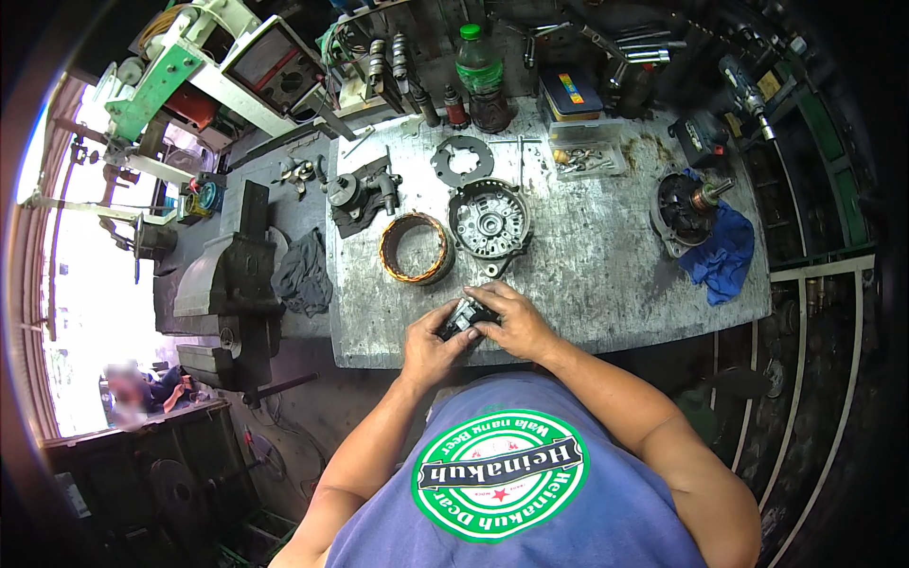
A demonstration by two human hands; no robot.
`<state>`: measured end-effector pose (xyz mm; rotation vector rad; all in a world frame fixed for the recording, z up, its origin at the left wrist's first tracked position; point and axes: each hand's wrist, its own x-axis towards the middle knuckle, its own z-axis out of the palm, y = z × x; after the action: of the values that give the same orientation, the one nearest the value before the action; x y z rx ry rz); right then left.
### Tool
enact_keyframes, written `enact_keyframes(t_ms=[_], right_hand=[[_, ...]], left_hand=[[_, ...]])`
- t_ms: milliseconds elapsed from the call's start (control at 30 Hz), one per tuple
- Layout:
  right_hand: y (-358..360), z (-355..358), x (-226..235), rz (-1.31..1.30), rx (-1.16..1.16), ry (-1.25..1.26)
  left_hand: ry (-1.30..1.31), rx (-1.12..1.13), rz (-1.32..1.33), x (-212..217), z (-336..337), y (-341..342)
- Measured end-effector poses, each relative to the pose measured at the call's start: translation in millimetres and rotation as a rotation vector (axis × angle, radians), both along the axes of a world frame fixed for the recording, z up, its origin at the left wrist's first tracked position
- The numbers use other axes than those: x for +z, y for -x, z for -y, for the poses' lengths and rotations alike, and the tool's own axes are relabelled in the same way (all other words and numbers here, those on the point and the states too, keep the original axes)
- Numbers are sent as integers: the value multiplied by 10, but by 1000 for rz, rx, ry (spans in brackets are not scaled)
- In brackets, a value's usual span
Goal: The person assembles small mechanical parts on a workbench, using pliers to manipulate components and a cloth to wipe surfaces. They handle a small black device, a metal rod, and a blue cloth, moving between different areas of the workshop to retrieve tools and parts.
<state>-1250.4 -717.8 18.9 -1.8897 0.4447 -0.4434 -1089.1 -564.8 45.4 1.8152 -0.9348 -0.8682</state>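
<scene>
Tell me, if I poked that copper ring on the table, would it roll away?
Probably not. The copper ring lies flat on the metal table, so it would likely slide rather than roll. It looks like wound wire in a metal band, so it is probably stiff and heavy for its size.

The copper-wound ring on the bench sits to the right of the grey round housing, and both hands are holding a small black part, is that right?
Not quite. In the head view the copper-wound ring lies to the left of the grey round housing. The rest holds: the left hand and right hand hold a small black part.
</scene>
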Motion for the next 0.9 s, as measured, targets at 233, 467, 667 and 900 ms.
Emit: enact_keyframes(t_ms=[233, 467, 667, 900], right_hand=[[20, -34, 36, 6, -24, 31], [2, -36, 20, -15, -37, 33], [1, 45, 282, -58, -13, 90], [68, 204, 393, -275, -20, 44]], left_hand=[[21, 64, -140, 39, 19, 85], [46, 25, -20, 19, 31, 55], [78, 205, -595, -82, 108, -22], [94, 314, -1091, -179, 184, 96]])
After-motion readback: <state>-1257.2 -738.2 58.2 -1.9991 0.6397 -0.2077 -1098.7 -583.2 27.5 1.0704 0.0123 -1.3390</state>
